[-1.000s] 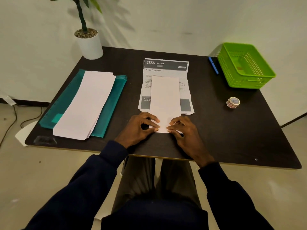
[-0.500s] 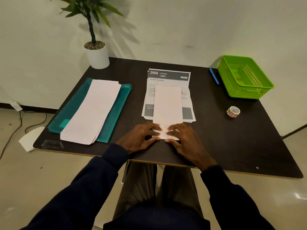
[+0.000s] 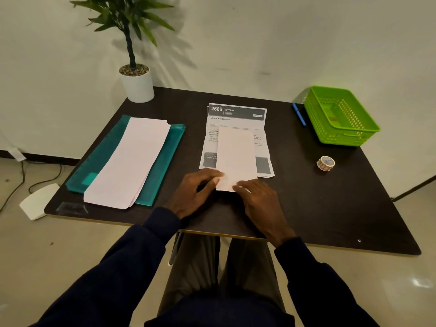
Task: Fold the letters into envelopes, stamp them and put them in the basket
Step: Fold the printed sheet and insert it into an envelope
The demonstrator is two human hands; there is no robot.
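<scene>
Left hand (image 3: 195,193) and right hand (image 3: 258,199), fingers straight, press the long white paper (image 3: 236,152); neither grips it.

Dark table (image 3: 330,208) stands against a pale wall (image 3: 259,31) on beige floor (image 3: 59,256).
</scene>
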